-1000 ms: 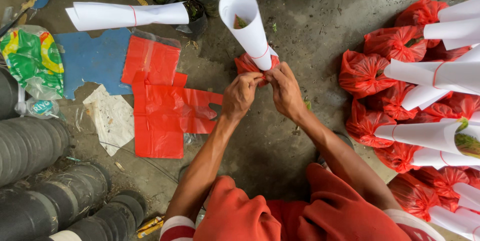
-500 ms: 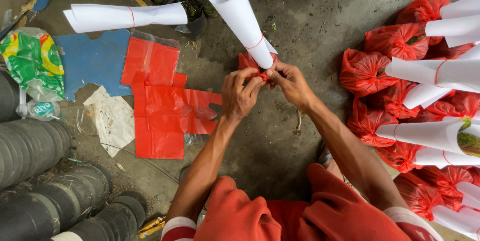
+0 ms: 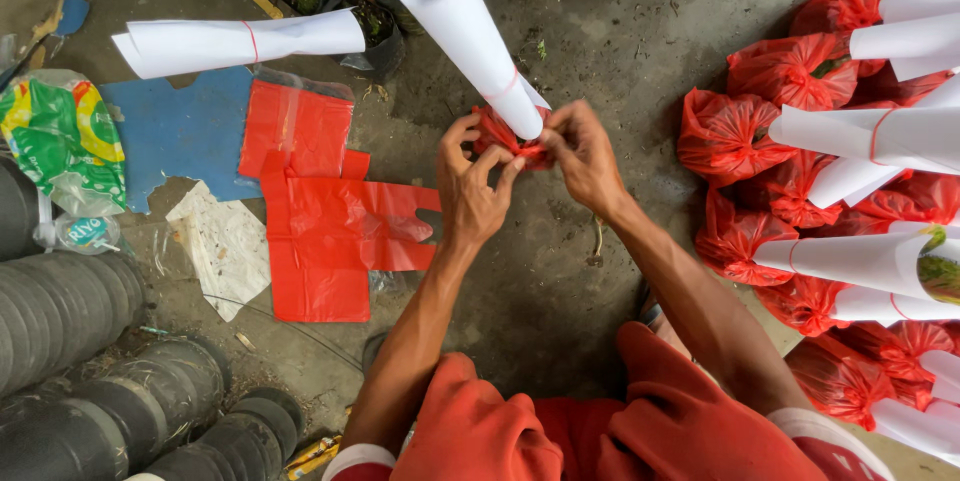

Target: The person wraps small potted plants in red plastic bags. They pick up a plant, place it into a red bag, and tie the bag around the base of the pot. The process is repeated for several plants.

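Gripping a red plastic bag (image 3: 503,134) between them, the left hand (image 3: 472,191) and right hand (image 3: 583,156) pinch its gathered neck around a white paper cone (image 3: 465,26). Both materials look thin, light and crushable, so the bunched neck seems the safest hold.

Both bare forearms reach forward and converge. Left hand (image 3: 470,191) and right hand (image 3: 585,156) meet close together, fingers curled inward, each in a pinching grip.

Head cam, steep down, close on floor (image 3: 600,61)
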